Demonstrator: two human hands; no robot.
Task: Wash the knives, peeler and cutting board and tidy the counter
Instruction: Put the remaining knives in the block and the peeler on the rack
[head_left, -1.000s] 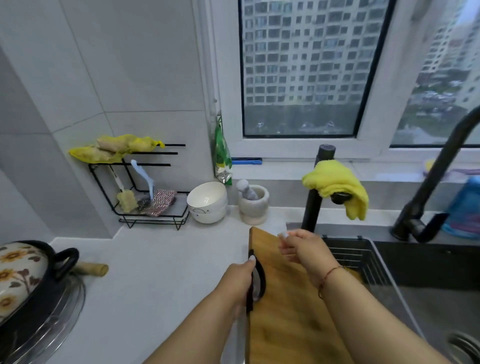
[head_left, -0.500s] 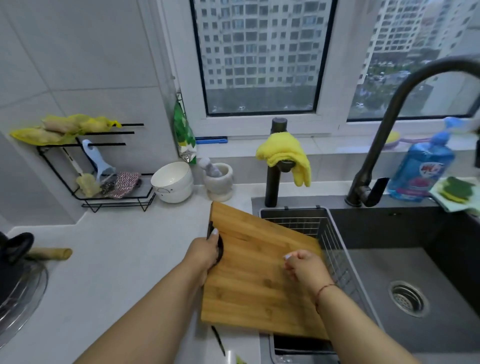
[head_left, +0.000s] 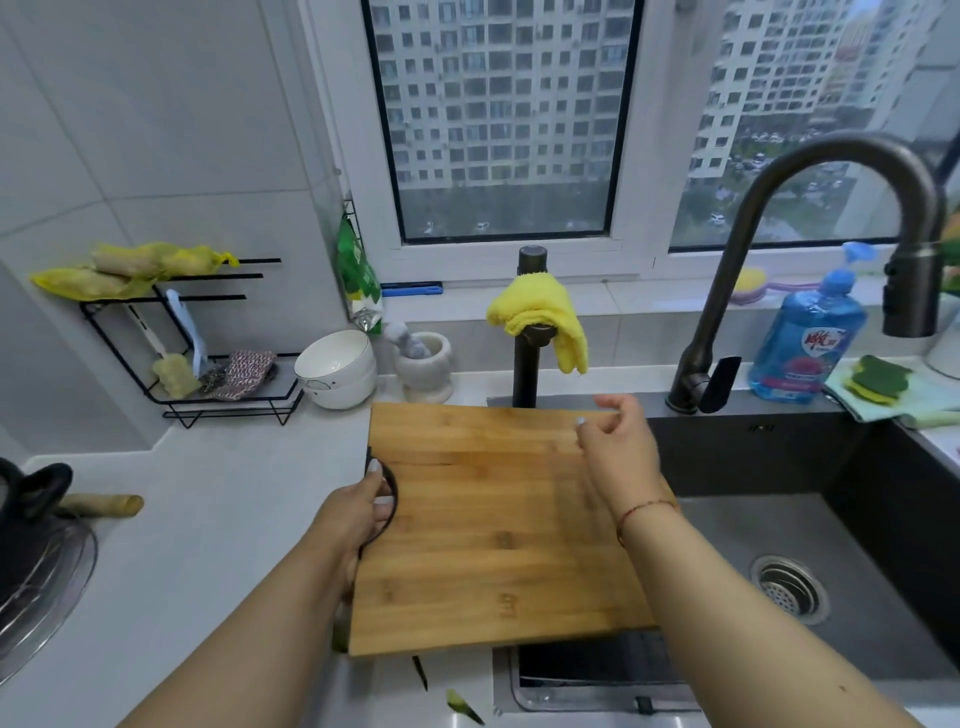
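**Bamboo board held level across the sink's left edge**

I see one rectangular cutting board (head_left: 498, 525), striped bamboo with a smooth matte face, lying flat and spanning from the white table (head_left: 208, 519) onto the dark sink (head_left: 831, 519). My left hand (head_left: 353, 514) grips its left edge at the black loop handle, fingers curled round it at about 9 o'clock on the board. My right hand (head_left: 618, 447) sits above the board's far right corner, near 1 o'clock, its fingers loosely bent and holding nothing; I cannot tell whether it touches the wood. A thin red cord circles that wrist.

At 6 o'clock below the board, two small green peel scraps (head_left: 462, 704) lie on the table. I cannot make out any knives or a peeler.

Toward 12 o'clock stand one white glazed bowl (head_left: 337, 369), round and glossy, and one pale stone mortar (head_left: 423, 364) with a pestle in it. One fluffy yellow cloth (head_left: 540, 317) drapes over a black post. One curved, dark brushed-metal faucet (head_left: 831, 218) arches at 2 o'clock, beside one blue translucent soap bottle (head_left: 810, 343) and one green-and-yellow sponge (head_left: 880, 384). A black wire rack (head_left: 208, 364) stands at 10 o'clock.
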